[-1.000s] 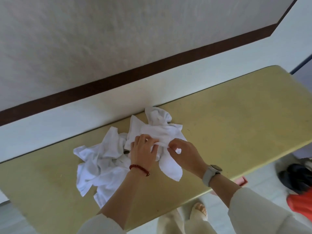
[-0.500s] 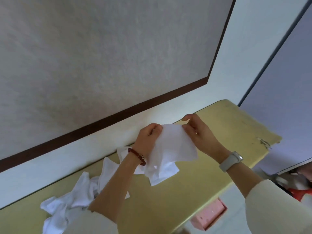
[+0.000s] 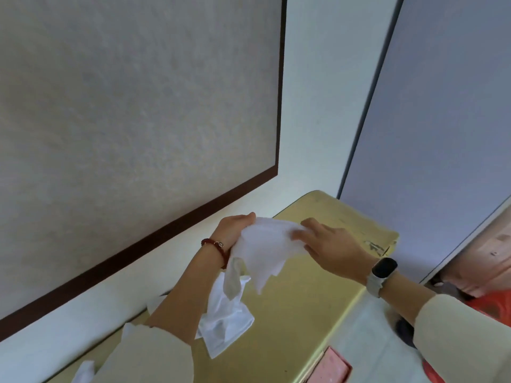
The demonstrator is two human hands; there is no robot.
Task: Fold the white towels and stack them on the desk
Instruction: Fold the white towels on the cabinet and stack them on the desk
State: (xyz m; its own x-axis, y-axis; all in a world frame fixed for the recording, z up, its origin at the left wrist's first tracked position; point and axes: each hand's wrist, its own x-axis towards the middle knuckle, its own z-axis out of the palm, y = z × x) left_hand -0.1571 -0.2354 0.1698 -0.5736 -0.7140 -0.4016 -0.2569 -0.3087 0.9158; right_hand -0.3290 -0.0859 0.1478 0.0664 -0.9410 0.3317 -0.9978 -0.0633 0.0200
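Observation:
I hold one white towel point(image 3: 265, 247) up in the air above the yellow desk point(image 3: 298, 305). My left hand point(image 3: 233, 230), with a red bead bracelet at the wrist, grips its left edge. My right hand point(image 3: 329, 246), with a watch on the wrist, pinches its right edge. The towel hangs crumpled between them, its lower corners pointing down. Another white towel point(image 3: 225, 319) lies rumpled on the desk beneath my left forearm. A scrap of more white towel point(image 3: 83, 373) shows at the bottom left; the rest of the pile is out of frame.
The desk stands against a white wall with a brown-framed panel point(image 3: 138, 134). Its right end point(image 3: 387, 239) is scuffed, beside a grey partition point(image 3: 442, 120). A pink box point(image 3: 330, 367) sits on the floor under the desk's front edge. Something red point(image 3: 492, 308) lies at the right.
Both hands lifted one towel off the pile and carried it right toward the desk's end. The view swung right and up, so the pile slid out at the bottom left.

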